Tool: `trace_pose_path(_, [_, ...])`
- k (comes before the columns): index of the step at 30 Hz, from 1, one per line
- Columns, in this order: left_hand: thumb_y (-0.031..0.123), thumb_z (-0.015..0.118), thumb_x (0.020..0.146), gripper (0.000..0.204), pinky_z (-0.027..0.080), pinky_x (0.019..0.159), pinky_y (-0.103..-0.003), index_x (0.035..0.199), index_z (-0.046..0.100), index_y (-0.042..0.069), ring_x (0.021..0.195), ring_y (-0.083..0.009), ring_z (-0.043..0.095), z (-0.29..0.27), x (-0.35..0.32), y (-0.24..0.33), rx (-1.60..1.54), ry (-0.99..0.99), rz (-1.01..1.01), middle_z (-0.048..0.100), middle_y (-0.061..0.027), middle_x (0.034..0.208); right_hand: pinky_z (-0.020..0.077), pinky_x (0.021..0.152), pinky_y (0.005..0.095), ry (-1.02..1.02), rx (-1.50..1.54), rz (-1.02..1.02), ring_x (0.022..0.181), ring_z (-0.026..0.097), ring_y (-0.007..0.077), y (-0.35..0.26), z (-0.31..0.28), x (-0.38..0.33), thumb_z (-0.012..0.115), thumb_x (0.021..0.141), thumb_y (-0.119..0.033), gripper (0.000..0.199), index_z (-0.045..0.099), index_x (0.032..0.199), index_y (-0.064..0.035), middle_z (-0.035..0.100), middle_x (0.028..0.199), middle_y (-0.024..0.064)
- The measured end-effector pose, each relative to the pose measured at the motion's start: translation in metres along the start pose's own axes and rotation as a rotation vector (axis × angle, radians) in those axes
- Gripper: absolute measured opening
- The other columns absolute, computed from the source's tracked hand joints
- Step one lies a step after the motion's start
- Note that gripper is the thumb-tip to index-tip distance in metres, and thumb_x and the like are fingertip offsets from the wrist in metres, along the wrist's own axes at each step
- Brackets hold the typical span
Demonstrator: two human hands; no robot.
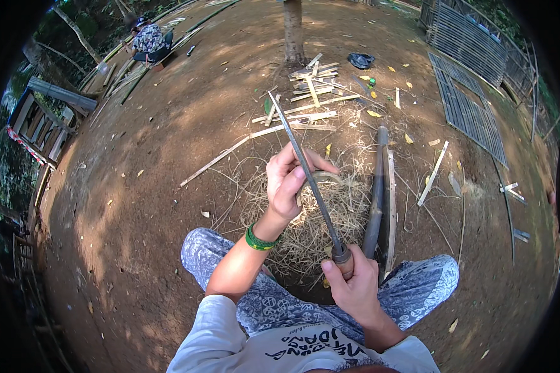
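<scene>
the person wears a white short-sleeved cotton t-shirt (230, 339) with dark block lettering printed across the chest. just above the shirt's hem lie loose grey-blue fabric trousers (274, 304), covered in a pale, busy pattern of small rounded motifs and covering both knees. beyond the shirt's left sleeve, a bright green band bracelet (257, 240) rings the wrist below the left hand (286, 183). the right hand (353, 287) and its forearm are bare.
</scene>
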State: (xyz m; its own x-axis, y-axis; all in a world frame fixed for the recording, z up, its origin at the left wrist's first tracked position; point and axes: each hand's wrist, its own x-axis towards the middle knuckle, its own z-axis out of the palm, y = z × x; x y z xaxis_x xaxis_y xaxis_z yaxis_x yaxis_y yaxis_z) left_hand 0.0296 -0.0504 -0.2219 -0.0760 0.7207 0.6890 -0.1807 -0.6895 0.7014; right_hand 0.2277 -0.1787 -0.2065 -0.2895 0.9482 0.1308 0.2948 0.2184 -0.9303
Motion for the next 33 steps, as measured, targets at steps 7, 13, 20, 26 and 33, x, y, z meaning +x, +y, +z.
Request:
trace_pose_path(7, [0.036,0.051,0.096,0.033,0.055,0.074,-0.036,0.087,0.05,0.005,0.076,-0.0267,0.07,0.002,0.001,0.004,-0.013,-0.024,-0.03,0.072,-0.0279,0.088,0.0414,0.046,0.0293,-0.007,0.016,0.014,0.044,0.057,0.0122,-0.001,-0.003,0.0,0.075,0.092,-0.018,0.029,0.058,0.097,0.0047,0.056,0.052,0.0066])
trace_pose_path(13, [0.039,0.049,0.098,0.035,0.056,0.077,-0.037,0.088,0.049,0.006,0.078,-0.0303,0.071,-0.001,-0.001,0.005,0.032,-0.049,-0.067,0.072,-0.0303,0.089,0.0388,0.046,0.0296,-0.055,0.051,0.042,0.044,0.053,0.0109,0.004,-0.005,0.003,0.073,0.094,-0.02,0.028,0.059,0.094,0.0039,0.054,0.051,0.0058])
trace_pose_path(20, [0.04,0.048,0.099,0.037,0.056,0.075,-0.036,0.088,0.049,0.005,0.076,-0.0296,0.071,0.001,0.001,0.005,-0.006,-0.032,-0.052,0.072,-0.0289,0.087,0.0354,0.047,0.0294,-0.14,0.242,0.179,0.048,0.046,0.0055,0.019,-0.011,0.007,0.072,0.095,-0.022,0.029,0.06,0.096,0.0048,0.05,0.052,0.0031])
trace_pose_path(26, [0.033,0.049,0.1,0.029,0.057,0.075,-0.038,0.089,0.049,0.005,0.078,-0.0311,0.072,0.003,0.0,0.003,-0.012,-0.053,-0.067,0.072,-0.0282,0.088,0.0371,0.047,0.0287,-0.103,0.199,0.109,0.048,0.048,0.0062,0.021,-0.009,0.004,0.072,0.095,-0.021,0.03,0.06,0.098,0.0056,0.053,0.052,0.005])
trace_pose_path(33, [0.026,0.054,0.096,0.023,0.054,0.07,-0.031,0.089,0.049,0.005,0.075,-0.0198,0.068,0.003,-0.002,0.0,-0.052,-0.033,-0.072,0.073,-0.0232,0.088,0.0392,0.047,0.0298,-0.081,0.039,0.041,0.044,0.051,0.0109,0.007,-0.012,0.007,0.074,0.093,-0.02,0.03,0.058,0.094,0.0049,0.054,0.051,0.0076])
